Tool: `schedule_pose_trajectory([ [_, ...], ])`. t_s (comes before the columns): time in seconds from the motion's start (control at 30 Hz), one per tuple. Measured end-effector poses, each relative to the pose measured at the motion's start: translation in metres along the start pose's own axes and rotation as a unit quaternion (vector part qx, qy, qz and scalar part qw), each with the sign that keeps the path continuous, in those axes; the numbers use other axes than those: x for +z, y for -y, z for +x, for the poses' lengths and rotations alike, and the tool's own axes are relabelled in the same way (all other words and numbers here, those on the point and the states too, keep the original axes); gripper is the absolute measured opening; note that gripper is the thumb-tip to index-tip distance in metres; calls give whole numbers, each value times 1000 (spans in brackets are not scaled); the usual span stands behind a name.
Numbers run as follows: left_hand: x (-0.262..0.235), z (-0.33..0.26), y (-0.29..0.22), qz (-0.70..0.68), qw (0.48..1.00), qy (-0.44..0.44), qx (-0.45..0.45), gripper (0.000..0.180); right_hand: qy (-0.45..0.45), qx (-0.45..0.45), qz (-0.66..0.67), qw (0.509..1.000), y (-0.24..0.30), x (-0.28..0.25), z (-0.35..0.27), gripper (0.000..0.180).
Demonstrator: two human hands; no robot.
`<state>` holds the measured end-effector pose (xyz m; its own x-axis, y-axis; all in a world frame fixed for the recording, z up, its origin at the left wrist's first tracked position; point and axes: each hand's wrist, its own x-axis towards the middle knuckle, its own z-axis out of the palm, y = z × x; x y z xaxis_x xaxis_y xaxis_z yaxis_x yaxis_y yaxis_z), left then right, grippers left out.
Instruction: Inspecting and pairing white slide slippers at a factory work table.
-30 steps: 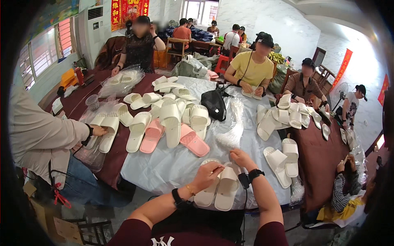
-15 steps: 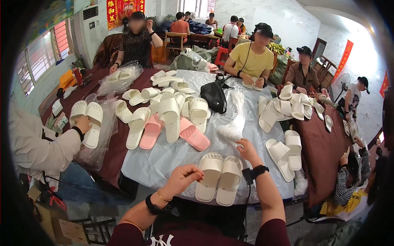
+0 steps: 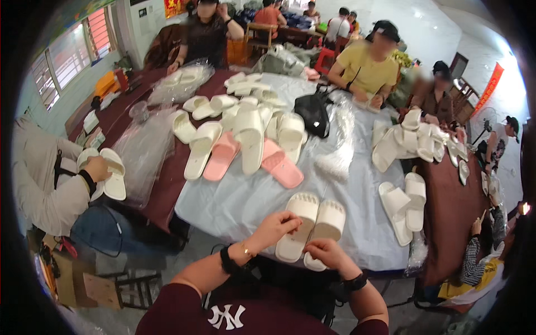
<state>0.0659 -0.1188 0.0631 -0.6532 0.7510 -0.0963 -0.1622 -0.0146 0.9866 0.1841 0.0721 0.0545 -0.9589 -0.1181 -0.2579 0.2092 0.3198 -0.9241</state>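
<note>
Across grey sheeting [image 3: 223, 209] — white slippers [image 3: 306, 210] | beyond — pale walls [image 3: 421, 36], window [image 3: 70, 58]

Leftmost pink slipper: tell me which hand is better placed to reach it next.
Probably the left hand: it is nearer that pink slipper. The right hand is farther off, over a white slipper.

The room was brightly and diffusely lit. Daylight showed at the barred window [image 3: 70, 53] beyond the left edge of the bench [image 3: 223, 215]; the white wall [image 3: 516, 84] beyond its far right corner was washed out. Glare marked the plastic strips [image 3: 335, 148]. White slippers [image 3: 329, 218] at the near edge bore soft shading. Fisheye curvature bent outlines toward a black rim; co-workers' faces [image 3: 382, 47] were blurred.
</note>
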Motion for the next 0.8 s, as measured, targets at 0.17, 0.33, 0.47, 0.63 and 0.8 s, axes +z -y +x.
schedule_pose_trajectory([
  [0.17, -16, 14, 10, 14, 999, -44, 12, 22, -104, 20, -97, 990, 13, 11, -11, 24],
  [0.33, -31, 18, 7, 8, 996, -94, -8, 25, -169, 53, -180, 968, 9, 21, -19, 25],
  [0.47, -33, 15, 1, 24, 993, -113, -34, 27, -175, 105, -177, 963, 6, 29, -24, 25],
  [0.63, -34, 18, 2, 40, 992, -121, -13, 28, -240, 87, -156, 954, -5, 38, -8, 26],
  [0.8, -35, 45, 12, 248, 956, -135, 77, 26, -283, 66, -140, 947, -6, 40, 37, 27],
])
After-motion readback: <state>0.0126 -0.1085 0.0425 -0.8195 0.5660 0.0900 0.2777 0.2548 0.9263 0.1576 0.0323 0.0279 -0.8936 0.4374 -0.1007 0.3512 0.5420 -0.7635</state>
